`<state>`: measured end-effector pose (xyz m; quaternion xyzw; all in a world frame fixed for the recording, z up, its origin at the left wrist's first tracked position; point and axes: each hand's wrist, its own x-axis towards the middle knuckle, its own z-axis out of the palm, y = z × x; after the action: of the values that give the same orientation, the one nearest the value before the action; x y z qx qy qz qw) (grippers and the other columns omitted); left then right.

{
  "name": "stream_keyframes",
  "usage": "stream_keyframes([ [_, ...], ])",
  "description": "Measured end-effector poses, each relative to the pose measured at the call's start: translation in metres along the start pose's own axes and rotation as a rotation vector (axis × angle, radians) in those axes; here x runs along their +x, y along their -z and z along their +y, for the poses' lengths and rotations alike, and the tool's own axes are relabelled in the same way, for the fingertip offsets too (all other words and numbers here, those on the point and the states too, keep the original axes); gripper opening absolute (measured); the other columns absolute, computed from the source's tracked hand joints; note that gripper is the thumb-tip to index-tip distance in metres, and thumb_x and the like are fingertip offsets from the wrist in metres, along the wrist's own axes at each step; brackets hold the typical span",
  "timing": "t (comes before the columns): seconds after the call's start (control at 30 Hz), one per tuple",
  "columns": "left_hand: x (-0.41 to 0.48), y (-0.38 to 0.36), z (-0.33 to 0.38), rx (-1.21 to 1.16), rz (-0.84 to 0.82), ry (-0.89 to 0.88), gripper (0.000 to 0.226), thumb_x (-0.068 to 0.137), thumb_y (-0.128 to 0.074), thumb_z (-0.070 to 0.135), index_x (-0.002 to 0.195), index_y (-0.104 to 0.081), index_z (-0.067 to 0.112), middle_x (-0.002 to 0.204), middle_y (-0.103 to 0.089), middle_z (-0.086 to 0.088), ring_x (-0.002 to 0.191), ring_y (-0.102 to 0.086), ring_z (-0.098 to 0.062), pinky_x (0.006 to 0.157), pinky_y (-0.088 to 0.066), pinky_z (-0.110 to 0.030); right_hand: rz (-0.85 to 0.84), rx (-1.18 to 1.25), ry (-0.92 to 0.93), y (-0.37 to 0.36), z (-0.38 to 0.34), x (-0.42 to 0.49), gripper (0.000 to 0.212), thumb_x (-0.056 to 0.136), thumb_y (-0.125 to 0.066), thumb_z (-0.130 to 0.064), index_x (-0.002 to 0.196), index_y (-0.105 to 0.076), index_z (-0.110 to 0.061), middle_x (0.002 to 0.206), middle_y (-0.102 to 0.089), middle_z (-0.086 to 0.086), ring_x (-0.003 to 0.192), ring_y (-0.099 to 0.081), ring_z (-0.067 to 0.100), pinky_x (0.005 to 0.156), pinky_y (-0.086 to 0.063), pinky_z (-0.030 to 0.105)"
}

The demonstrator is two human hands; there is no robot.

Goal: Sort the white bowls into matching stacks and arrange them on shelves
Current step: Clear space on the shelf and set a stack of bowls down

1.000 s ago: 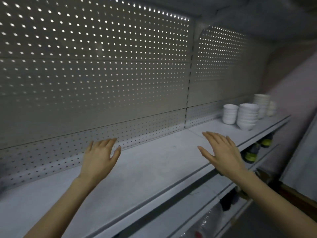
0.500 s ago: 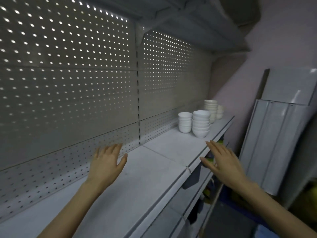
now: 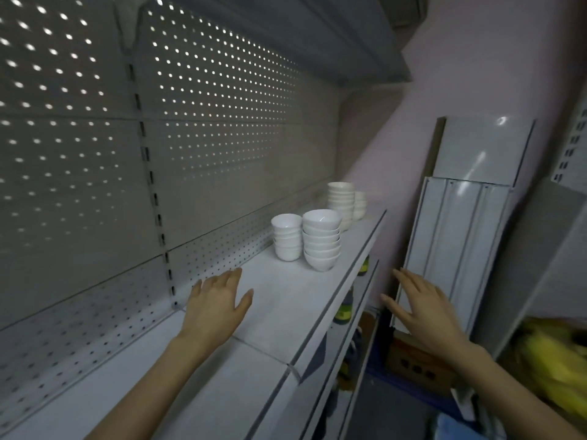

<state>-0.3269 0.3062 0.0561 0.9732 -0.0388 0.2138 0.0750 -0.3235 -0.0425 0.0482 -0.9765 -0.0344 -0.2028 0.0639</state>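
Several stacks of white bowls stand toward the far end of the grey shelf [image 3: 273, 315]. A small-bowl stack [image 3: 286, 238] is nearest the perforated back panel, with a wider-bowl stack [image 3: 321, 240] beside it at the shelf's front. Behind them rise a taller stack [image 3: 341, 203] and a low stack [image 3: 360, 204], partly hidden. My left hand [image 3: 216, 308] hovers flat over the shelf, fingers straight, well short of the bowls. My right hand [image 3: 419, 308] is held out past the shelf's front edge, fingers straight, holding nothing.
A perforated back panel [image 3: 206, 138] lines the shelf, with another shelf overhead [image 3: 317, 36]. White metal panels [image 3: 457, 258] lean against the pink wall at right. Bottles [image 3: 344, 309] sit on lower shelves. A cardboard box [image 3: 416, 363] and something yellow [image 3: 556, 360] lie at the right.
The view has swung right along the shelf, so the bowl stacks look nearer and more central. Both hands stay flat and empty, and the right hand now sits beyond the shelf's edge.
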Motion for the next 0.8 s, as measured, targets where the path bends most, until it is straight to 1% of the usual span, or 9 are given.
stream_keyframes([
  [0.1,0.036,-0.021,0.033,0.016,-0.019,-0.023,0.086,0.08,-0.007,0.06,0.135,-0.05,0.009,0.131,-0.059,-0.009,0.113,-0.059,-0.031,0.103,-0.037,-0.049,0.001,-0.052,-0.038,-0.007,0.042,0.022,0.088,0.08,-0.006,-0.075,0.146,-0.026,-0.019,0.151,-0.031,0.001,0.137,-0.031,0.02,0.112,-0.025,0.039],
  [0.17,0.054,-0.038,0.055,-0.002,-0.014,-0.037,0.078,0.084,-0.017,0.056,0.127,-0.057,0.006,0.12,-0.066,-0.012,0.103,-0.064,-0.032,0.095,-0.044,-0.051,-0.008,-0.075,-0.052,-0.012,0.069,0.038,0.091,0.079,-0.004,-0.076,0.146,-0.027,-0.019,0.152,-0.029,0.001,0.138,-0.03,0.02,0.113,-0.025,0.041],
  [0.27,0.079,-0.059,0.092,-0.002,-0.009,-0.03,0.073,0.085,-0.023,0.054,0.123,-0.061,0.004,0.115,-0.068,-0.014,0.1,-0.066,-0.033,0.093,-0.045,-0.054,0.016,-0.097,-0.049,-0.018,0.111,0.068,0.104,0.071,0.011,-0.078,0.145,-0.03,-0.018,0.151,-0.031,0.002,0.137,-0.031,0.022,0.112,-0.025,0.043],
  [0.4,0.112,-0.084,0.146,-0.021,0.033,0.027,0.071,0.086,-0.026,0.055,0.131,-0.055,0.008,0.124,-0.063,-0.011,0.109,-0.061,-0.032,0.101,-0.039,-0.051,0.004,-0.109,-0.015,-0.02,0.173,0.106,0.112,0.06,0.025,-0.08,0.149,-0.014,-0.023,0.157,-0.016,-0.001,0.143,-0.017,0.019,0.115,-0.014,0.042],
  [0.47,0.126,-0.101,0.175,-0.021,0.039,0.028,0.07,0.086,-0.027,0.055,0.127,-0.058,0.008,0.119,-0.066,-0.011,0.103,-0.064,-0.033,0.097,-0.042,-0.051,-0.014,-0.113,-0.001,-0.021,0.206,0.12,0.114,0.056,0.028,-0.08,0.149,-0.007,-0.025,0.158,-0.008,-0.002,0.144,-0.01,0.017,0.116,-0.009,0.041],
  [0.57,0.148,-0.124,0.221,-0.032,0.016,0.037,0.068,0.084,-0.028,0.053,0.117,-0.065,0.006,0.105,-0.071,-0.012,0.089,-0.067,-0.033,0.085,-0.05,-0.049,-0.031,-0.115,0.0,-0.021,0.258,0.141,0.115,0.054,0.029,-0.081,0.149,-0.006,-0.026,0.158,-0.009,-0.003,0.144,-0.01,0.016,0.116,-0.006,0.04],
  [0.67,0.172,-0.138,0.262,-0.054,0.003,0.052,0.062,0.083,-0.03,0.052,0.104,-0.067,0.006,0.091,-0.072,-0.012,0.077,-0.066,-0.033,0.074,-0.052,-0.044,-0.032,-0.108,-0.01,-0.026,0.303,0.162,0.118,0.055,0.028,-0.083,0.149,-0.012,-0.023,0.157,-0.014,-0.002,0.143,-0.014,0.017,0.117,-0.01,0.042],
  [0.73,0.188,-0.148,0.283,-0.053,-0.007,0.04,0.065,0.083,-0.029,0.053,0.108,-0.066,0.007,0.097,-0.071,-0.013,0.083,-0.066,-0.035,0.077,-0.052,-0.047,-0.038,-0.086,-0.027,-0.033,0.327,0.174,0.118,0.057,0.024,-0.085,0.149,-0.016,-0.022,0.156,-0.018,0.0,0.143,-0.018,0.019,0.116,-0.012,0.043],
  [0.8,0.207,-0.157,0.301,-0.049,-0.022,0.03,0.069,0.084,-0.027,0.055,0.116,-0.064,0.006,0.107,-0.07,-0.014,0.092,-0.066,-0.036,0.084,-0.051,-0.049,-0.037,-0.086,-0.037,-0.042,0.345,0.185,0.115,0.06,0.021,-0.084,0.149,-0.014,-0.021,0.156,-0.017,0.001,0.143,-0.017,0.019,0.116,-0.012,0.044],
])
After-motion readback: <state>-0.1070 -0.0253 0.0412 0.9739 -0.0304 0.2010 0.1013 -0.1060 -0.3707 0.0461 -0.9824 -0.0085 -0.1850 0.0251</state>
